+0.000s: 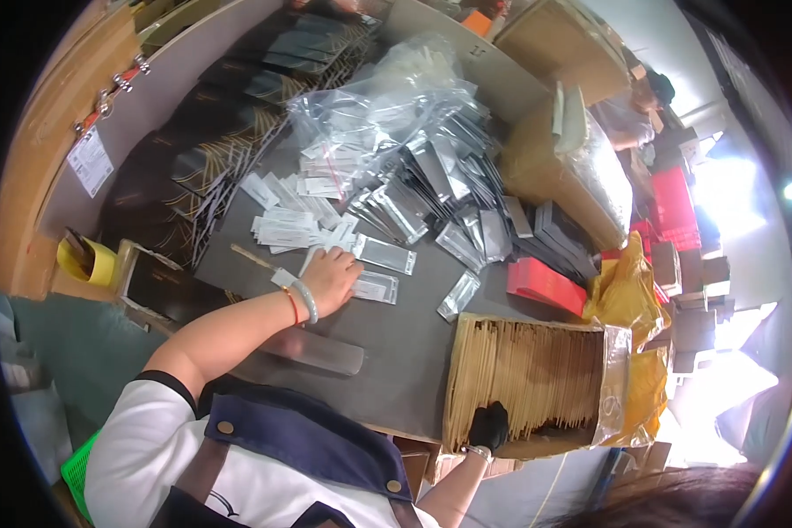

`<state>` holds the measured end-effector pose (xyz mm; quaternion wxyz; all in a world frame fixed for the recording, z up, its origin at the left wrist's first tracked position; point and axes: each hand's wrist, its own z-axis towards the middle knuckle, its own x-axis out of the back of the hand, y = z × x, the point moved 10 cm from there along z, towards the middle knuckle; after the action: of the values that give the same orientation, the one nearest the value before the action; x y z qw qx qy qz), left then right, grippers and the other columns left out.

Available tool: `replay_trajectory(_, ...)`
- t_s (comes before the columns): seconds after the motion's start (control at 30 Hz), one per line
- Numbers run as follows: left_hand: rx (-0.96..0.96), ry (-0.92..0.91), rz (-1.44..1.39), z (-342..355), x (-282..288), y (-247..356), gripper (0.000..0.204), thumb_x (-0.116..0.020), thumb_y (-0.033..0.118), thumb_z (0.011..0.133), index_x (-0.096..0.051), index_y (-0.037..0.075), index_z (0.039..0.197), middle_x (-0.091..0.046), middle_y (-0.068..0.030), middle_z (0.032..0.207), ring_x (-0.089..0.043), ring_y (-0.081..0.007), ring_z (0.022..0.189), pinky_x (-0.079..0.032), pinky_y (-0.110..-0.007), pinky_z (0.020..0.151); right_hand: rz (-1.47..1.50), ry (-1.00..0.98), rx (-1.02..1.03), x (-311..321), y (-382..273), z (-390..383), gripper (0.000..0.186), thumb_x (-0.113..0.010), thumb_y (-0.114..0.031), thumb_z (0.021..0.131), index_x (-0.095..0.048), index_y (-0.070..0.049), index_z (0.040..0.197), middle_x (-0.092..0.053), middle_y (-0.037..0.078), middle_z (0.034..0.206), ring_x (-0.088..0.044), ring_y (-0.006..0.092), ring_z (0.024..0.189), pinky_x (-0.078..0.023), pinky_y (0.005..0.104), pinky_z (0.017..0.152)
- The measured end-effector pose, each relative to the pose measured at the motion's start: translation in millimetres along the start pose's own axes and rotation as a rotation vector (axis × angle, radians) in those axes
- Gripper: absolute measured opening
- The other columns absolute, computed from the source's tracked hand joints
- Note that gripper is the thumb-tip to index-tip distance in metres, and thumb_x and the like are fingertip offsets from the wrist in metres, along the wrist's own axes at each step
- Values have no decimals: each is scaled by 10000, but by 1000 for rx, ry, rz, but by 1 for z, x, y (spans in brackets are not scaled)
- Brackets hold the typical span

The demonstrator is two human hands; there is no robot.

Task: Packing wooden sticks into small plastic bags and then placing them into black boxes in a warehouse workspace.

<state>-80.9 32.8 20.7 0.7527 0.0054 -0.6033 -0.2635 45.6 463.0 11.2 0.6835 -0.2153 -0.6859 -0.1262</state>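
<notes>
Resting flat on the grey desk (396, 370), the left hand (330, 277) is spread with its fingers pressed on a clear sachet (374, 286) and on the near end of a loose row of white paper-backed strips (290, 231); nothing is gripped, the palm is simply laid down. A red cord and a pale bangle (304, 301) are worn at that wrist. A second clear sachet (385, 254) lies just beyond the fingertips, and a third (458, 296) is seen apart, further right on the desk. The right hand (488, 427), covered by a black glove, is set at the near edge of an open carton (614, 370) packed with upright brown paper envelopes (528, 374); its fingers are curled down among the envelope tops, but whether anything is pinched between them cannot be told. Behind the strips, a heap of silver-and-clear pouches (440, 185) is piled, with a large clear plastic bag (370, 114) of more packets lying over its far side. Dark patterned sleeves (229, 150) are fanned out along the left of the desk. A red flat box (546, 286) is placed beside the carton's far end, with crumpled yellow plastic (629, 282) next to it. A yellow tape roll (88, 261) sits at the far left.
</notes>
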Motion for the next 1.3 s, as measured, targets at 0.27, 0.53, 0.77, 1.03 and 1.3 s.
replay_trajectory(0.27, 23, -174, 16, 5, -26, -5, 403, -796, 251, 689, -652, 118, 1042, -575, -33, 1024, -505, -244, 1032, -380, -411, 843, 52, 78, -14, -6, 13, -1, 292, -588, -163, 812, -615, 30, 1029, -628, 239, 1017, -591, 410, 992, -474, 459, 868)
replay_trajectory(0.53, 12, -128, -300, -26, 13, 5, 214, -776, 196, 691, -615, 128, 814, -615, -10, 773, -581, -224, 804, -376, -388, 828, 438, 325, -43, 41, 12, -15, 190, -566, -118, 885, -598, 35, 995, -628, 223, 907, -589, 426, 872, -478, 458, 776)
replay_trajectory(0.77, 112, -324, -264, -116, 30, -19, 371, -825, 236, 613, -690, 123, 939, -608, -43, 1038, -521, -265, 1063, -393, -432, 875, 388, -209, 690, 3, -206, -66, 245, -621, -194, 875, -655, -122, 1107, -607, 140, 878, -596, 340, 884, -479, 438, 742)
replay_trajectory(1.03, 92, -163, -214, -156, 56, -31, 715, -867, 254, 506, -618, 33, 1139, -551, -112, 1207, -464, -340, 1150, -364, -468, 1034, 459, -343, 1096, -69, -283, -126, 195, -632, -164, 854, -702, -143, 1035, -651, 119, 858, -618, 322, 825, -492, 417, 715)
replay_trajectory(1.3, 98, -180, -132, -144, 57, -19, 772, -863, 180, 475, -589, 24, 1179, -545, -121, 1201, -476, -342, 1129, -371, -472, 1009, 504, -366, 628, -80, -256, -99, 169, -637, -129, 841, -663, -80, 1001, -633, 153, 984, -608, 339, 920, -496, 415, 780)
